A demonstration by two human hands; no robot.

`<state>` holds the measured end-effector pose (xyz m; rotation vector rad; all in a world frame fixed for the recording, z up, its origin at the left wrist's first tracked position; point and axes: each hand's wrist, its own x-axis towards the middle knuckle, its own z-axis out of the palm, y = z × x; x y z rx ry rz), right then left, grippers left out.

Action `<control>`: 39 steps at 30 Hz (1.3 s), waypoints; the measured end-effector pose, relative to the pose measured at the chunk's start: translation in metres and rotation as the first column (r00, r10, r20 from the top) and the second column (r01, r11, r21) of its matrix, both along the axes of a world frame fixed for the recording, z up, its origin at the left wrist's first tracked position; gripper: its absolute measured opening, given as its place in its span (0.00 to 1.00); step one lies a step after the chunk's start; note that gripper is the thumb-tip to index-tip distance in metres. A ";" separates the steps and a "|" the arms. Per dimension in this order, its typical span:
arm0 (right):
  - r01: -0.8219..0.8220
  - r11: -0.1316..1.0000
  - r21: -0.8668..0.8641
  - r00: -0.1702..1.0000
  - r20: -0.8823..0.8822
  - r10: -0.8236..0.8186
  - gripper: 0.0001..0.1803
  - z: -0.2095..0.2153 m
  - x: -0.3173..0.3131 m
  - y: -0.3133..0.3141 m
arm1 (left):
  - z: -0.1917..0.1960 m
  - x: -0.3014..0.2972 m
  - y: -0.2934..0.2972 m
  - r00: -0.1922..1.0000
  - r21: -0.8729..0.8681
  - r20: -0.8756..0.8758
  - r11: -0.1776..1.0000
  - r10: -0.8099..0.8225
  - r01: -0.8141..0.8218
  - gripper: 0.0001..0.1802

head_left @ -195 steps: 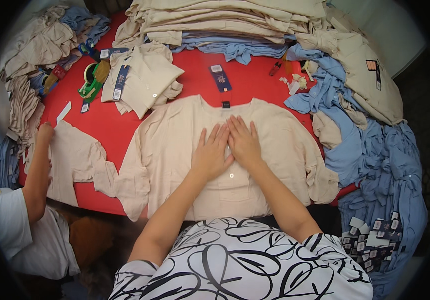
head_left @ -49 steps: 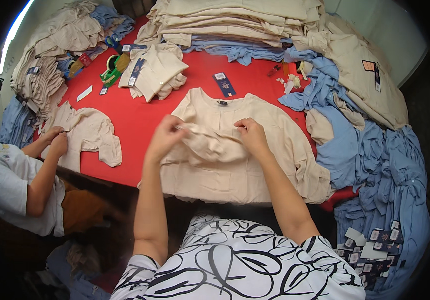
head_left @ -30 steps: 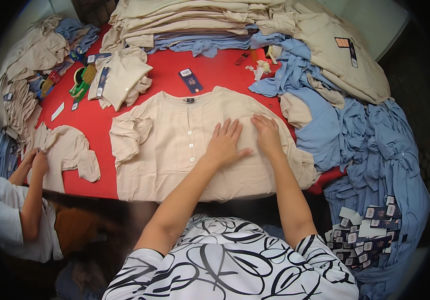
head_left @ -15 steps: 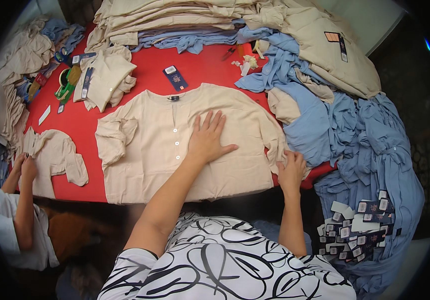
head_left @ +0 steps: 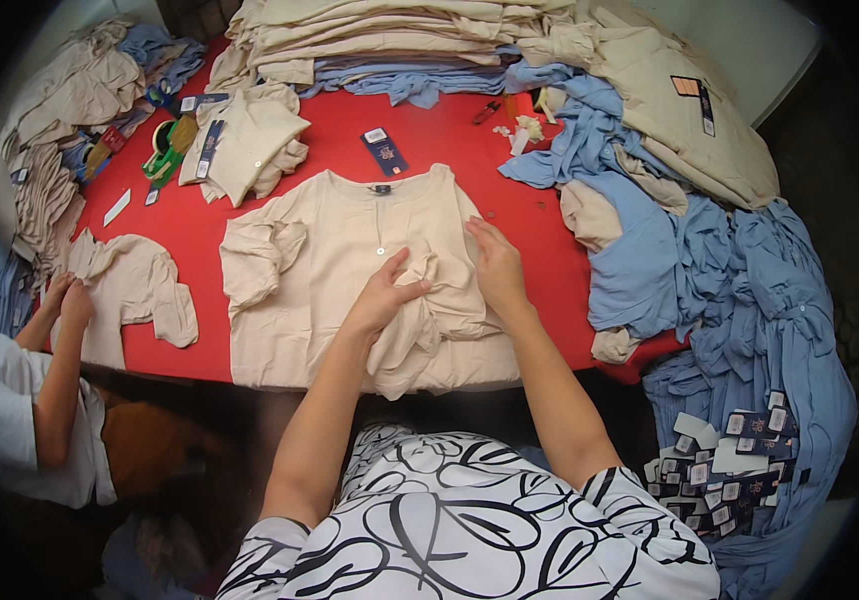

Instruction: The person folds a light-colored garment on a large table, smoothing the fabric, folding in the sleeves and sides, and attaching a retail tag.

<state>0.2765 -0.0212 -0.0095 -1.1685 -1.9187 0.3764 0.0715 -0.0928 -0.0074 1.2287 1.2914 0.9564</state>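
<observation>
A beige blouse [head_left: 285, 335] lies face up before me, its neckline away from me. Its right-hand sleeve [head_left: 405, 345] is folded inward over the front and bunches there. My left hand [head_left: 382, 298] has that sleeve near the cuff between thumb and fingers; the fingertips are partly hidden by cloth. Along the blouse's folded right side rests my right hand [head_left: 500, 268], fingers stretched out and nothing gripped. The other sleeve [head_left: 262, 262] lies crumpled on the left. Beyond the neckline is a dark blue hang tag [head_left: 385, 152].
Folded beige garments [head_left: 390, 35] are stacked at the back of the red table [head_left: 340, 120]. Blue garments [head_left: 640, 270] heap up on the right, with several tags [head_left: 720, 470] below. At left are a green tape dispenser [head_left: 162, 155] and another person's hands [head_left: 72, 298] on a beige garment.
My left hand has lifted off the blouse front and now has the sleeve. My right hand has moved up and left from the cuff; the right sleeve is now folded inward.
</observation>
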 end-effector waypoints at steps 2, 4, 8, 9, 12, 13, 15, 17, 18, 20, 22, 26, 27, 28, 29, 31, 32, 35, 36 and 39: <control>-0.007 0.998 0.064 0.986 0.164 -0.004 0.17 -0.019 -0.012 0.011 | 0.008 0.002 0.001 0.973 0.132 -0.152 0.979 0.176 -0.156 0.31; 0.010 0.990 0.143 0.936 0.347 -0.060 0.20 -0.026 -0.020 0.023 | 0.011 -0.003 0.004 0.900 0.305 -0.308 0.928 0.308 -0.213 0.24; 0.044 0.998 0.040 0.922 0.382 -0.056 0.23 -0.027 -0.011 0.057 | 0.002 -0.013 0.013 0.762 0.539 -0.461 0.826 0.454 -0.166 0.15; 0.061 0.997 0.050 0.915 0.397 -0.075 0.23 -0.026 -0.013 0.060 | 0.001 -0.017 0.015 0.745 0.569 -0.457 0.803 0.487 -0.176 0.14; 0.108 0.991 0.081 0.880 0.455 -0.133 0.23 -0.024 -0.016 0.075 | -0.002 -0.027 0.023 0.768 0.565 -0.374 0.785 0.520 -0.256 0.13; 0.123 0.988 0.092 0.866 0.477 -0.152 0.23 -0.024 -0.016 0.078 | -0.003 -0.027 0.024 0.782 0.561 -0.350 0.784 0.515 -0.265 0.13; 0.121 0.990 0.069 0.879 0.456 -0.139 0.23 -0.025 -0.014 0.083 | -0.003 -0.028 0.026 0.810 0.561 -0.297 0.779 0.506 -0.282 0.13; 0.117 0.985 0.129 0.878 0.451 -0.164 0.22 -0.024 -0.009 0.090 | -0.002 -0.024 0.029 0.835 0.520 -0.249 0.795 0.490 -0.312 0.13; 0.104 0.976 0.193 0.872 0.453 -0.183 0.21 -0.022 -0.011 0.090 | -0.003 -0.026 0.028 0.843 0.498 -0.228 0.802 0.488 -0.330 0.13; 0.092 0.965 0.246 0.904 0.386 -0.185 0.19 -0.019 -0.009 0.086 | -0.011 -0.026 0.035 0.853 0.507 -0.234 0.807 0.467 -0.303 0.12; 0.052 0.974 0.219 0.967 0.233 -0.104 0.15 0.001 -0.022 0.060 | -0.010 -0.037 0.039 0.870 0.465 -0.171 0.816 0.462 -0.342 0.11; -0.236 0.761 -0.605 0.968 -0.211 0.132 0.20 0.041 -0.042 -0.030 | 0.019 -0.026 0.050 0.929 0.218 0.194 0.909 0.316 -0.355 0.14; -0.236 0.825 -0.513 0.960 -0.257 0.115 0.21 0.033 -0.042 -0.039 | 0.027 -0.017 0.060 0.919 0.159 0.308 0.939 0.245 -0.304 0.15; -0.238 0.879 -0.413 0.946 -0.305 0.112 0.21 0.023 -0.046 -0.044 | 0.029 -0.012 0.069 0.930 0.208 0.308 0.940 0.201 -0.272 0.19; -0.233 0.922 -0.309 0.928 -0.353 0.116 0.22 0.015 -0.048 -0.045 | 0.031 -0.007 0.076 0.927 0.190 0.297 0.937 0.229 -0.292 0.19; -0.026 0.894 -0.447 0.968 -0.234 -0.089 0.22 0.028 -0.038 -0.034 | 0.038 0.003 0.084 0.921 0.140 0.268 0.934 0.284 -0.329 0.20; 0.055 0.905 -0.421 0.971 -0.189 -0.147 0.23 0.031 -0.029 -0.026 | 0.043 0.003 0.082 0.962 0.213 0.102 0.939 0.252 -0.269 0.22; 0.217 0.917 -0.335 0.974 0.017 -0.225 0.23 0.034 -0.009 -0.018 | 0.044 -0.007 0.066 0.853 0.627 -0.331 0.770 0.405 -0.122 0.21; 0.203 0.882 -0.425 0.963 -0.076 -0.258 0.22 0.040 -0.007 -0.020 | 0.051 -0.003 0.052 0.903 0.515 -0.341 0.855 0.261 -0.053 0.19; -0.064 0.856 -0.513 0.838 -0.494 -0.233 0.19 0.048 -0.008 -0.022 | 0.054 0.027 0.012 0.924 0.449 -0.380 0.882 0.045 0.142 0.16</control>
